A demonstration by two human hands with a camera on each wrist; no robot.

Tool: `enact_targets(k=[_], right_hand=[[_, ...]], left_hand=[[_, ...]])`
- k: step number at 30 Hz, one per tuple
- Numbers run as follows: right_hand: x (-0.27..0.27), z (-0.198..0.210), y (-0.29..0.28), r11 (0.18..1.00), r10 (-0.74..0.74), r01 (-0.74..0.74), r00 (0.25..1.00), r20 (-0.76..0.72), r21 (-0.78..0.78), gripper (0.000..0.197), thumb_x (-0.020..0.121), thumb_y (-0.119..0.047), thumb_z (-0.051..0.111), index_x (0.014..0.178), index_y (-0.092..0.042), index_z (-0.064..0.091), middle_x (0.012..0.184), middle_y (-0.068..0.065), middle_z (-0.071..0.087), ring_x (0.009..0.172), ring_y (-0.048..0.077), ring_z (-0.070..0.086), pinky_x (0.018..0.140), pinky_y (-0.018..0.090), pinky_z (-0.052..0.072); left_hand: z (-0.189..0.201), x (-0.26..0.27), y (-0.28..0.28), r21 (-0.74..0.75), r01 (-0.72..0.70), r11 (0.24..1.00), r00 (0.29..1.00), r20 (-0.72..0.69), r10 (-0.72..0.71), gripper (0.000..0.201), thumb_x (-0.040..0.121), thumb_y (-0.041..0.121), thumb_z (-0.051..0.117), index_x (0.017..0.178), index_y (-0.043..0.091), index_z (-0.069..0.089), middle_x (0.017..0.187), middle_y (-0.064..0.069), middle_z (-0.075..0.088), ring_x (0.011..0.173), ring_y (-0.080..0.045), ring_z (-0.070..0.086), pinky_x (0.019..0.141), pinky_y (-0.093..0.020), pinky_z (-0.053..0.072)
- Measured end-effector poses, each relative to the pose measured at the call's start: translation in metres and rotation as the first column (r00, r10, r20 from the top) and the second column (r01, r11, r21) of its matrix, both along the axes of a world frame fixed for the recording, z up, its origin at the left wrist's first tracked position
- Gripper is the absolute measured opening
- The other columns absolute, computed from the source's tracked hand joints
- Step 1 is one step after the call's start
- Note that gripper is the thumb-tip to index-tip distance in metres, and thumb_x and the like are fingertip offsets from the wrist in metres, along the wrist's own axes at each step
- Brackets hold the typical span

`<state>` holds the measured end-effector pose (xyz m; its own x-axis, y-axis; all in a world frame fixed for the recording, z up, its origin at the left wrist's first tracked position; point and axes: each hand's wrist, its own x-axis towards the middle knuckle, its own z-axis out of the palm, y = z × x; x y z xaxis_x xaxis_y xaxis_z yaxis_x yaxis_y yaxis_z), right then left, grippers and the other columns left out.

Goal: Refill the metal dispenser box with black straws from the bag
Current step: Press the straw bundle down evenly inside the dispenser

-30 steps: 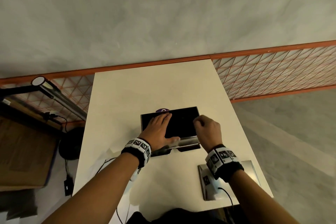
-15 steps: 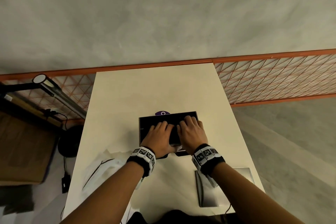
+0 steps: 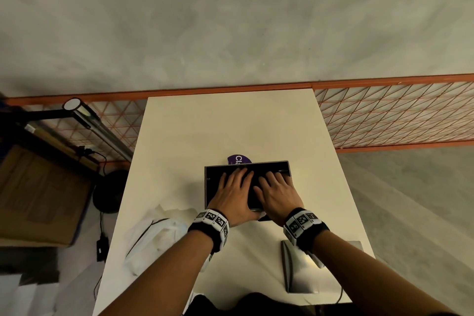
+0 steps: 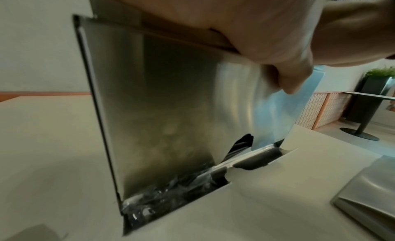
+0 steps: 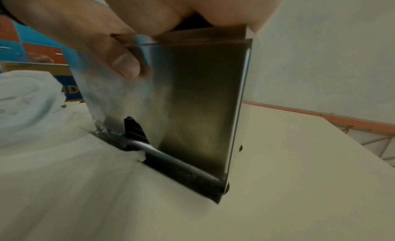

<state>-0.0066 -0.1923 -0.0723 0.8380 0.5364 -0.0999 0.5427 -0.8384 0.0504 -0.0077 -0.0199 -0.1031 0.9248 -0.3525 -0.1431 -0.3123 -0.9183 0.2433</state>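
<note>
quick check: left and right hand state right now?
Left hand: open, fingers flat on the black straws in the metal dispenser box.
Right hand: open, fingers flat on the straws beside it.

Head view high above, facing down — wrist views low, close, both sharing the dispenser box [image 4: 162, 109] front.

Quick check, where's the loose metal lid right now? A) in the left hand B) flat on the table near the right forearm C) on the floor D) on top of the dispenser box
B: the metal lid lies flat on the table by the right forearm, while both the left hand and the right hand rest in the open top of the dispenser box.
</note>
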Motion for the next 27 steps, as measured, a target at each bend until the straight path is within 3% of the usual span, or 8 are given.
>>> enact_targets(k=[4,8,10,13,17,22,24,27], right_hand=[[-0.006,-0.003,-0.004,0.997,-0.049,0.047,0.999,0.021,0.065,0.036,0.102,-0.041,0.025,0.103,-0.021,0.054,0.102,0.002,0.052,0.091,0.026,0.047,0.076,0.042,0.037],[-0.003,0.010,0.005,0.983,-0.134,0.131,0.991,0.013,0.127,0.031,0.092,-0.040,0.035,0.090,-0.019,0.057,0.095,0.004,0.056,0.083,0.026,0.057,0.069,0.041,0.047],[0.002,0.017,0.011,0.979,-0.152,0.150,0.988,0.007,0.136,0.028,0.090,-0.037,0.039,0.089,-0.017,0.059,0.097,0.006,0.059,0.087,0.028,0.060,0.072,0.043,0.049],[0.010,0.019,0.017,0.975,-0.183,0.193,0.979,-0.094,0.108,0.027,0.095,-0.033,0.039,0.097,-0.016,0.060,0.105,0.008,0.061,0.100,0.031,0.058,0.085,0.045,0.045],[0.014,0.007,0.017,0.982,-0.188,0.189,0.956,-0.226,-0.018,0.059,0.090,-0.039,0.009,0.112,-0.014,0.058,0.121,0.010,0.057,0.115,0.034,0.049,0.097,0.051,0.038],[0.018,0.009,0.017,0.939,-0.303,0.343,0.864,-0.402,0.030,0.044,0.096,-0.038,0.032,0.129,-0.013,0.049,0.138,0.014,0.047,0.129,0.035,0.044,0.104,0.050,0.036],[0.018,0.007,0.015,0.950,-0.262,0.307,0.880,-0.397,0.055,0.040,0.098,-0.036,0.033,0.125,-0.014,0.051,0.137,0.012,0.047,0.128,0.035,0.045,0.102,0.050,0.038],[0.013,0.003,0.008,0.970,-0.176,0.217,0.936,-0.304,0.109,0.036,0.100,-0.036,0.033,0.122,-0.016,0.053,0.131,0.008,0.051,0.121,0.032,0.049,0.096,0.048,0.043]], left_hand=[[-0.002,-0.011,-0.003,0.011,-0.012,1.000,1.000,0.018,0.012,0.116,0.065,0.084,0.049,0.158,0.019,0.024,0.162,0.000,0.029,0.152,-0.020,0.021,0.125,-0.053,0.013],[0.001,-0.020,-0.004,-0.021,-0.021,1.000,0.997,0.076,0.023,0.102,0.065,0.081,0.054,0.148,0.024,0.037,0.146,0.005,0.042,0.138,-0.019,0.038,0.122,-0.048,0.022],[0.001,-0.022,-0.004,-0.014,-0.012,1.000,0.996,0.092,0.013,0.094,0.066,0.081,0.054,0.140,0.024,0.044,0.136,0.003,0.047,0.128,-0.022,0.044,0.118,-0.046,0.028],[0.003,-0.024,-0.005,0.021,-0.006,1.000,0.995,0.096,0.004,0.085,0.067,0.081,0.052,0.130,0.023,0.050,0.127,0.001,0.050,0.118,-0.024,0.047,0.107,-0.044,0.036],[0.002,-0.026,-0.004,0.020,-0.009,1.000,0.995,0.101,0.007,0.083,0.066,0.081,0.053,0.126,0.023,0.051,0.124,0.002,0.052,0.116,-0.023,0.048,0.102,-0.043,0.039],[0.003,-0.031,-0.004,0.022,0.014,1.000,0.993,0.113,-0.017,0.079,0.068,0.080,0.054,0.120,0.021,0.052,0.121,0.000,0.050,0.113,-0.024,0.047,0.098,-0.042,0.041],[0.002,-0.033,-0.004,-0.006,0.016,1.000,0.988,0.153,-0.015,0.079,0.066,0.079,0.058,0.120,0.021,0.052,0.122,0.000,0.049,0.115,-0.025,0.048,0.101,-0.042,0.040],[0.002,-0.033,-0.004,-0.039,0.004,0.999,0.982,0.191,0.004,0.091,0.062,0.077,0.061,0.133,0.020,0.049,0.141,-0.001,0.043,0.133,-0.024,0.041,0.119,-0.047,0.028]])
